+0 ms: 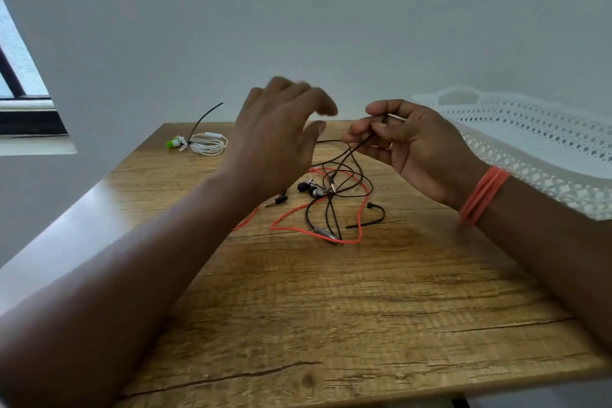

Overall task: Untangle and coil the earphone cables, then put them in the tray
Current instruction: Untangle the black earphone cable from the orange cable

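A tangle of black earphone cable (334, 209) and red cable (359, 205) lies in the middle of the wooden table (331, 308), with black earbuds (309, 188) in it. My right hand (410, 149) is raised above the tangle and pinches black cable strands that hang down to the table. My left hand (281, 136) hovers just left of it, fingers loosely spread, holding nothing. A coiled white earphone with green buds (202, 142) lies at the table's far left. The white lattice tray (536, 149) stands at the right.
A black jack plug (276, 201) lies under my left wrist. A thin black tie sticks up from the white coil. A pale wall stands behind the table, with a window at far left. My right wrist wears orange bands (483, 195).
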